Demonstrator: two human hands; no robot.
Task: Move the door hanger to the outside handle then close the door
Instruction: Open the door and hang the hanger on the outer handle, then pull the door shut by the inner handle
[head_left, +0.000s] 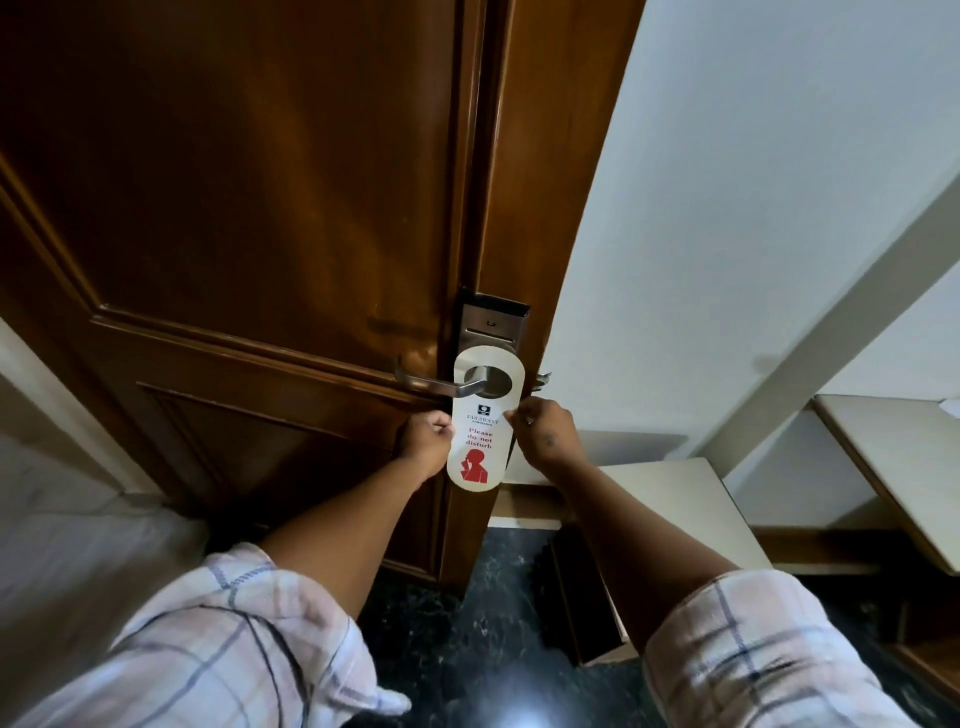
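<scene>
Head view, looking down past two outstretched forearms: one door hanger (479, 421), one lever handle (439, 383), one lock plate (491, 319), two hands. One white card hanger, printed in red "Please do not disturb" above a red figure, hangs by its round hole over the metal handle on the face of the dark wooden door (234, 234) turned toward the viewer; the lever points left, and the lock plate with its card slot sits just above. Door edge stands at right, with a second metal piece (540, 378) showing just past it. Beyond the edge, a pale wall (753, 208) and cream shelves (904, 457); below, a dark marbled floor (493, 623); at lower left, a white surface (78, 545). Left hand (427, 439), fingers curled, pinches the hanger's left edge at mid-height. Right hand (543, 431), likewise curled, pinches the right edge at about the same height, so the card is held between both. Both arms reach forward, bare to the rolled checked sleeves (208, 639) near the elbows
</scene>
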